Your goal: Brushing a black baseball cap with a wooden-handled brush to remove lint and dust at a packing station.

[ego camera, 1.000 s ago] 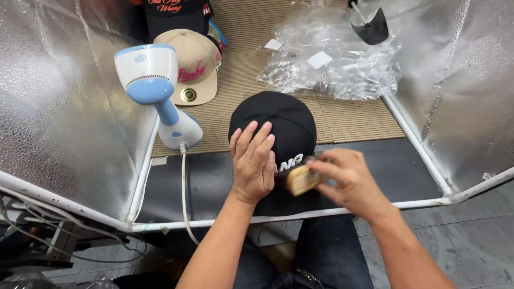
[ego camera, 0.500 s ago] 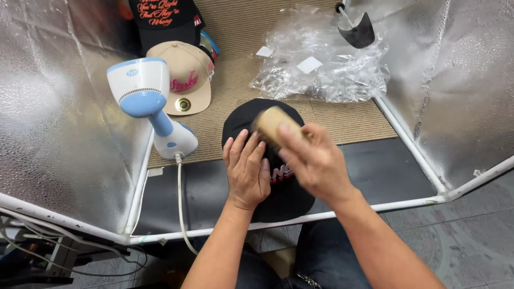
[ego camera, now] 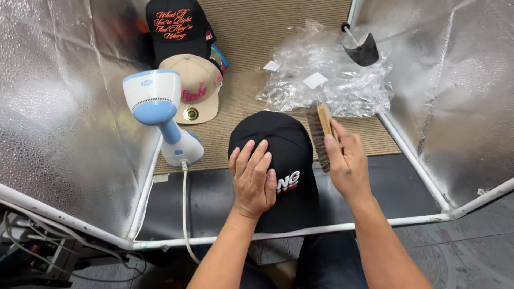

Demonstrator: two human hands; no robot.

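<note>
Head view, looking down into a foil-walled booth [ego camera: 59, 134] with a tan ribbed mat [ego camera: 278, 32] at the back and a dark mat [ego camera: 214, 198] in front.

Landmark: black cap [ego camera: 286, 155], lying across the seam where tan mat meets dark mat, crown toward the back, lettered front panel toward the person.

Left hand [ego camera: 254, 179]: laid flat on the near-left side of the black cap, palm down, fingers stretched out and slightly fanned, pressing on the fabric. Holds nothing.

Right hand [ego camera: 348, 166]: just right of the black cap, closed round the near end of a wooden brush [ego camera: 321, 136]. Brush stands on edge, wooden back to the right, bristles facing left and touching the cap's right side.

Left of the black cap: white and blue handheld steamer [ego camera: 160, 115], upright on the tan mat, its white cord [ego camera: 183, 208] running toward the person.

Behind and left of the black cap: beige cap [ego camera: 195, 88], and farther back another black cap with orange lettering [ego camera: 176, 27].

Behind and right of the black cap: heap of clear plastic bags [ego camera: 332, 80] with white labels. Beyond them, a dark cap-brim form on a stick [ego camera: 361, 51].
</note>
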